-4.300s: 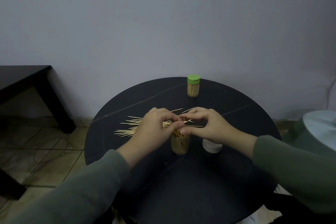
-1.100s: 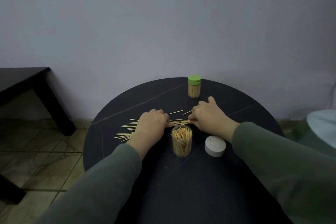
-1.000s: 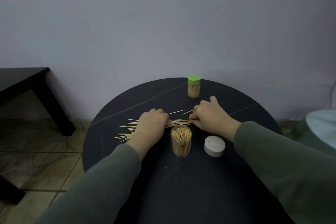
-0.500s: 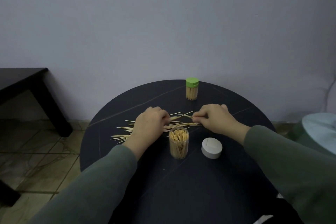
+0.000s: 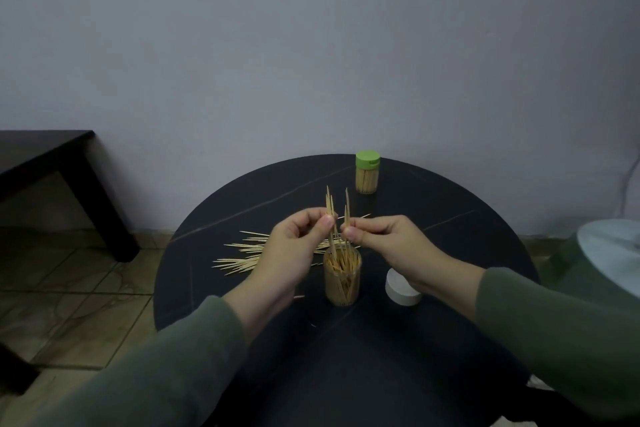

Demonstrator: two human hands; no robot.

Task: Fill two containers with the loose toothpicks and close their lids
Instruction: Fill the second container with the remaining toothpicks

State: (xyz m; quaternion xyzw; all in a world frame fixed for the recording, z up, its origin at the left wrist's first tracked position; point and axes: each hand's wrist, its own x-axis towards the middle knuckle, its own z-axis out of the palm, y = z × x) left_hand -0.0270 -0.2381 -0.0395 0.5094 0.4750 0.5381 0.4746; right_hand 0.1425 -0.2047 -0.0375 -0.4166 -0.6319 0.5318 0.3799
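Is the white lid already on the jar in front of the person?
No, the white lid lies on the table beside the open jar, whose mouth shows toothpicks.

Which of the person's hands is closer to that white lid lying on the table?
Right. The right hand hangs almost directly over the white lid, while the left hand is beyond the open container, further off.

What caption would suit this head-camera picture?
Both hands, left and right, lower pinched toothpicks into an open jar.
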